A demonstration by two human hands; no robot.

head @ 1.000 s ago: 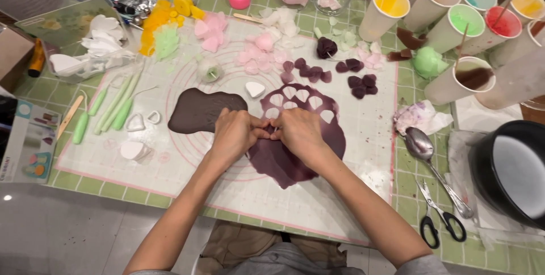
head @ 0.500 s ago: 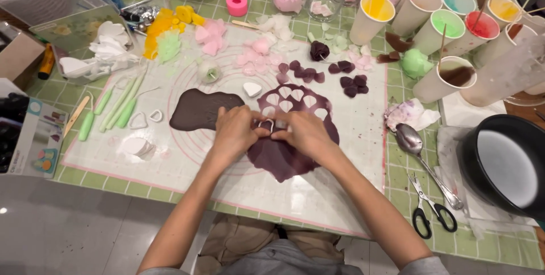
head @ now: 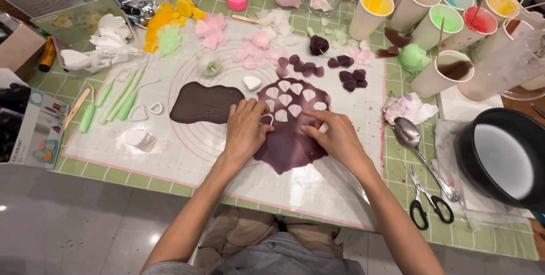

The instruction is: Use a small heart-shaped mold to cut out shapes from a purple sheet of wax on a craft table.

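Left hand (head: 245, 130) pinches a small white petal-shaped cutter (head: 267, 119) onto the thin, soft dark-purple rolled clay sheet (head: 289, 138); right hand (head: 335, 136) presses flat, fingers together. The sheet likely tears easily, so lift at edges.

A home craft table is showing here: a checked tablecloth (head: 170, 181), paint cups (head: 431, 25), scissors (head: 428, 204) and a work mat (head: 187, 150) are lying around.

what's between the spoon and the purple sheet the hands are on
In the head view, only bare white mat and a strip of green checked cloth lie between the spoon and the purple sheet; the right hand rests on the sheet's near edge.
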